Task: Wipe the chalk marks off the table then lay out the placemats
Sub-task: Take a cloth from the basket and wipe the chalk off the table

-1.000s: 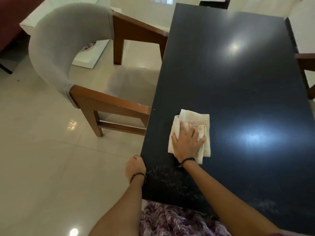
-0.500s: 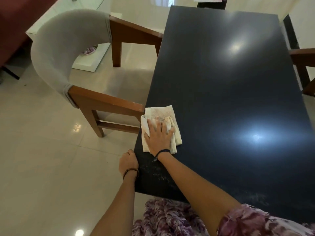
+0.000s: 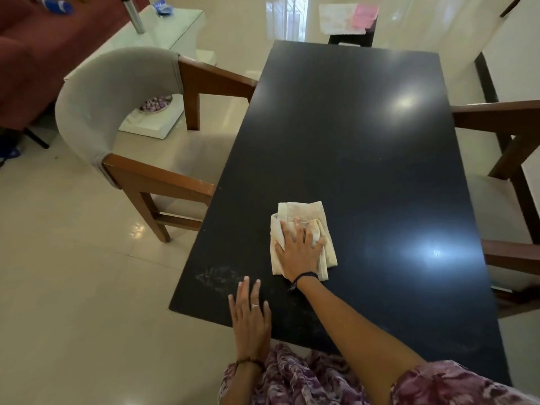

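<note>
A folded cream cloth [image 3: 304, 235] lies on the near half of the black table [image 3: 350, 141], somewhat nearer the table's left edge than its right. The right hand [image 3: 299, 251] presses flat on it, fingers spread. A faint smear of chalk marks [image 3: 217, 277] sits by the near-left corner, apart from the cloth. The left hand [image 3: 251, 320] rests flat beside the smear at the near edge, fingers straight. Beyond the cloth the dark top stretches bare to the far end, where placemats [image 3: 347, 19] lie past the table. A grey-backed chair [image 3: 117, 112] stands against the left edge.
</note>
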